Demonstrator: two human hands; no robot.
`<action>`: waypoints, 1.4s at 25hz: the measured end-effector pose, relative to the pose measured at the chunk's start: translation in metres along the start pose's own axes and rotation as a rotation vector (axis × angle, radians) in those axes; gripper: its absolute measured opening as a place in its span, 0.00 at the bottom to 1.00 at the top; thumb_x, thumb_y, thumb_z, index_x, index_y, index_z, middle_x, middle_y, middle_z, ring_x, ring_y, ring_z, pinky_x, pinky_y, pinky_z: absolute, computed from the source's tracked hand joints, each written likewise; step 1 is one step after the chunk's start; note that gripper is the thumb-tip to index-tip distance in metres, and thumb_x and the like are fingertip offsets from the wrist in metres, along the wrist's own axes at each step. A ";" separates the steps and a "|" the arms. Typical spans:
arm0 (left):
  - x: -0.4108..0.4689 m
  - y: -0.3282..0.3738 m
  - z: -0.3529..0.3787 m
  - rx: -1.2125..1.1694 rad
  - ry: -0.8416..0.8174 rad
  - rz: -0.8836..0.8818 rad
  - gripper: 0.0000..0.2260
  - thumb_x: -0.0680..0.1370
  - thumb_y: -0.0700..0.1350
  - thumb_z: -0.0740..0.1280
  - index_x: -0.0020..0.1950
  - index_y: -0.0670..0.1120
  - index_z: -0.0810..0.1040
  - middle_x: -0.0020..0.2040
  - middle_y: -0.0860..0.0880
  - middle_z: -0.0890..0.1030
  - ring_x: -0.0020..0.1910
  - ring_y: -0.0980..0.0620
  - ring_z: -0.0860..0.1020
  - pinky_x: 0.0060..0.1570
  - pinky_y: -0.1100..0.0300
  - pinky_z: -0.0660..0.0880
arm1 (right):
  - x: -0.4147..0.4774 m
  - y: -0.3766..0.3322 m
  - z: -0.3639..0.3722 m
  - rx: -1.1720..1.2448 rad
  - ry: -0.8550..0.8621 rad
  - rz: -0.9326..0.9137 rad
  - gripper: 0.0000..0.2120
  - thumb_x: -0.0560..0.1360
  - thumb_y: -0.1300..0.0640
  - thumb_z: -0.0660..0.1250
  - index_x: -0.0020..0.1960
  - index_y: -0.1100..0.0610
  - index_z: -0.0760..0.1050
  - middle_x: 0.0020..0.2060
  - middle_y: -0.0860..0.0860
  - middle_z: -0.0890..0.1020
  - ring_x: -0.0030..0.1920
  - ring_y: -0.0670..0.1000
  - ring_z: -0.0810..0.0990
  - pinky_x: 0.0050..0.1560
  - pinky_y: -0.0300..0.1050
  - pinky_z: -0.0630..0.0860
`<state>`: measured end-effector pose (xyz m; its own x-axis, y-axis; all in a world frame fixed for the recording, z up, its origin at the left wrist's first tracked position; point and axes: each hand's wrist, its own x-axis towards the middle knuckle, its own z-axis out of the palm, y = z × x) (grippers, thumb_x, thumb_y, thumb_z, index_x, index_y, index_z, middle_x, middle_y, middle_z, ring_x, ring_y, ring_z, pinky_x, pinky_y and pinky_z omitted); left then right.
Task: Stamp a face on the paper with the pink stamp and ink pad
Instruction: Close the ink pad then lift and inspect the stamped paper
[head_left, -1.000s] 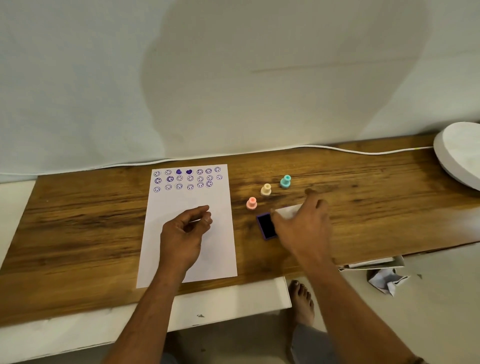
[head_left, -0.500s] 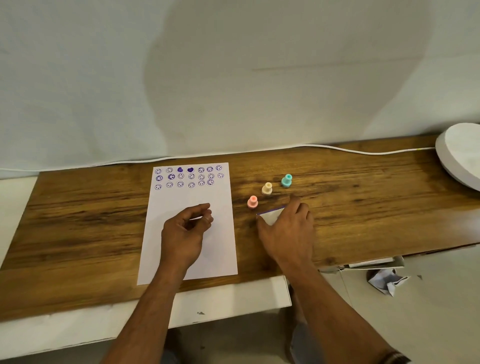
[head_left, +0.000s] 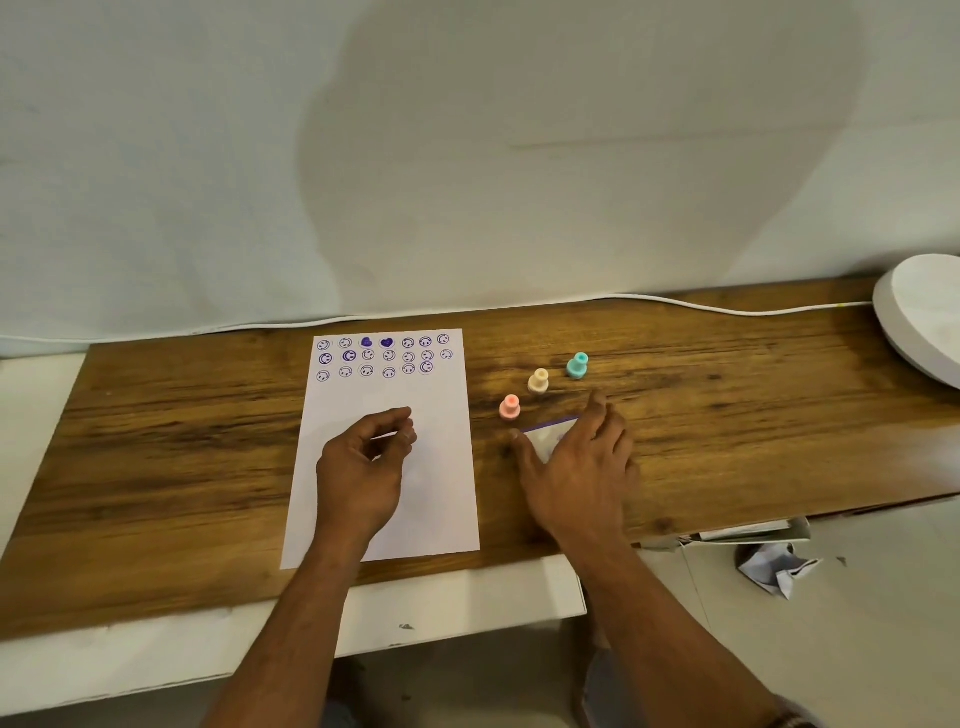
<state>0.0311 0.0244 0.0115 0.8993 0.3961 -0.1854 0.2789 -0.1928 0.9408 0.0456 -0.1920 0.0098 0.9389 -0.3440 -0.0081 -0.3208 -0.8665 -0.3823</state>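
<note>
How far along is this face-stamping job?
The paper already carries three rows of purple faces and two hearts at its top. The right hand lies flat on the ink pad, whose white lid looks shut. The left hand rests curled on the paper, holding nothing visible. The pink stamp stands untouched beside the pad. Left: open the pad, ink the stamp, press a face.

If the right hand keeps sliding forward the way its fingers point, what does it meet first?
Probably the cream stamp: the right hand, flat on the ink pad, points away and slightly left. The pink stamp sits just left of that line; depth is uncertain.
</note>
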 end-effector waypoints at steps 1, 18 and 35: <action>0.001 -0.001 -0.002 0.034 0.017 0.025 0.11 0.78 0.44 0.74 0.55 0.60 0.84 0.49 0.65 0.86 0.50 0.63 0.84 0.54 0.65 0.78 | -0.003 -0.004 -0.002 0.046 0.050 -0.055 0.44 0.75 0.30 0.66 0.79 0.54 0.55 0.76 0.59 0.68 0.74 0.62 0.68 0.69 0.63 0.71; 0.019 -0.005 -0.035 0.317 0.106 -0.091 0.32 0.76 0.53 0.75 0.78 0.49 0.68 0.67 0.49 0.80 0.64 0.47 0.78 0.62 0.51 0.76 | -0.050 -0.047 0.049 0.048 -0.327 -0.528 0.31 0.82 0.44 0.67 0.81 0.47 0.62 0.81 0.49 0.66 0.79 0.54 0.64 0.74 0.51 0.68; 0.033 -0.003 -0.072 -0.386 0.241 -0.219 0.07 0.78 0.38 0.73 0.52 0.48 0.86 0.50 0.48 0.89 0.47 0.49 0.87 0.51 0.53 0.81 | -0.033 -0.051 0.032 0.477 -0.305 -0.168 0.34 0.78 0.42 0.71 0.79 0.46 0.63 0.79 0.48 0.68 0.75 0.54 0.71 0.68 0.55 0.75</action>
<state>0.0362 0.1024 0.0226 0.7176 0.5950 -0.3619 0.2662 0.2458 0.9321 0.0355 -0.1247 0.0001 0.9881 -0.0356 -0.1494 -0.1394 -0.6172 -0.7744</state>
